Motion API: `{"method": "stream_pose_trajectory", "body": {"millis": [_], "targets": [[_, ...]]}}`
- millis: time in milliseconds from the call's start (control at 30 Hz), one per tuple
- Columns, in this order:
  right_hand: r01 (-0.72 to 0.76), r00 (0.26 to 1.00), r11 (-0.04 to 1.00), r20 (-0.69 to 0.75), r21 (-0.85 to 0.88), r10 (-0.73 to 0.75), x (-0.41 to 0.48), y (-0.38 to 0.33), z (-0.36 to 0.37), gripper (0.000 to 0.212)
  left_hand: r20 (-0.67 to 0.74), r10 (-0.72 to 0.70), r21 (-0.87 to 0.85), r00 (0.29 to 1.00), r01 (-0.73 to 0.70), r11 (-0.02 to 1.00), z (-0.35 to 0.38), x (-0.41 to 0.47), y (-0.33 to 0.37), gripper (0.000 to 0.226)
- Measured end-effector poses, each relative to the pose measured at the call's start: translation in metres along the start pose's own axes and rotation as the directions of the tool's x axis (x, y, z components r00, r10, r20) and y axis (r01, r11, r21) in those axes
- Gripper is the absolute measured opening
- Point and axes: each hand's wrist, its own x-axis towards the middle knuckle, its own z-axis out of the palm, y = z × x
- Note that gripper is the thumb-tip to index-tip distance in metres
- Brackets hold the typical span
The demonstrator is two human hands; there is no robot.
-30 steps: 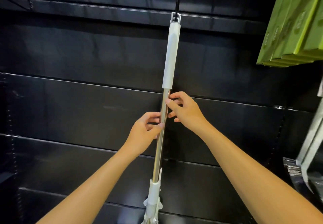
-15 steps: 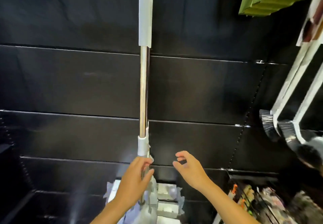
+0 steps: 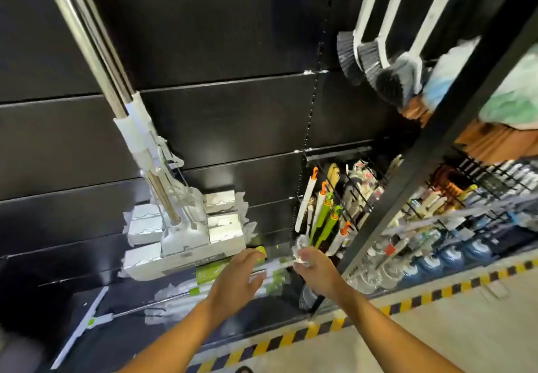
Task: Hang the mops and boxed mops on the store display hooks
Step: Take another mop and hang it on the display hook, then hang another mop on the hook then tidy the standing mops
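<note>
The right hand point(image 3: 316, 273) has its fingers point(image 3: 302, 257) curled around the near end of a thin white handle point(image 3: 276, 266), holding it. The left hand point(image 3: 233, 282) lies over the same handle a little further along, fingers spread loosely; motion blur keeps me from telling whether they grip it or only rest on it. That handle belongs to a wrapped mop point(image 3: 203, 285) with a green label, lying nearly flat on the low black shelf point(image 3: 122, 340), its long axis running from the hands at the right toward lower left. Crumpled clear plastic covers it. Beside it on the same shelf lies one flat white squeegee-like tool point(image 3: 78, 332), angled from lower left to upper right.

Above the hands, two sponge mops point(image 3: 174, 227) hang against the black back panel point(image 3: 218, 37), one just behind the other. Their steel poles slant from upper left down toward the middle, white heads at the bottom, just above the shelf.

Right of the panel seam, a black wire rack point(image 3: 349, 186) holds a cluster of upright long-handled brushes, some with orange caps, two with green handles; I cannot count them all. Higher up hang three white-handled brooms point(image 3: 378, 60), dark bristles downward. A black upright post point(image 3: 422, 145) crosses in front. Yellow-and-black tape point(image 3: 291, 337) edges the floor.
</note>
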Motion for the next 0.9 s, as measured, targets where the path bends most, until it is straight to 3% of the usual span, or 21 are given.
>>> {"method": "stream_pose_trajectory", "body": {"millis": [67, 233, 467, 633, 833, 900], "targets": [[-0.135, 0.990, 0.982, -0.033, 0.129, 0.140, -0.030, 0.021, -0.001, 0.047, 0.069, 0.005, 0.013, 0.998, -0.006, 1.000, 0.025, -0.004, 0.022, 0.061], [-0.254, 0.962, 0.941, -0.040, 0.222, 0.269, -0.103, 0.088, -0.015, 0.005, 0.305, 0.034, 0.097, 0.952, -0.067, 0.993, 0.087, -0.004, 0.076, 0.053], [-0.407, 0.877, 0.862, -0.133, 0.301, 0.461, -0.206, 0.185, -0.036, 0.006, 0.492, 0.160, 0.152, 0.856, -0.266, 0.952, 0.173, 0.013, 0.169, 0.055], [-0.519, 0.746, 0.744, -0.202, 0.420, 0.635, -0.279, 0.247, -0.048, 0.037, 0.568, 0.323, 0.116, 0.757, -0.462, 0.879, 0.229, 0.018, 0.252, 0.054], [-0.559, 0.578, 0.592, -0.239, 0.581, 0.780, -0.359, 0.298, -0.061, 0.040, 0.646, 0.479, 0.029, 0.594, -0.646, 0.763, 0.292, 0.023, 0.333, 0.054], [-0.570, 0.487, 0.523, -0.252, 0.634, 0.836, -0.390, 0.315, -0.062, 0.038, 0.689, 0.519, -0.012, 0.507, -0.707, 0.707, 0.319, 0.025, 0.362, 0.053]]}}
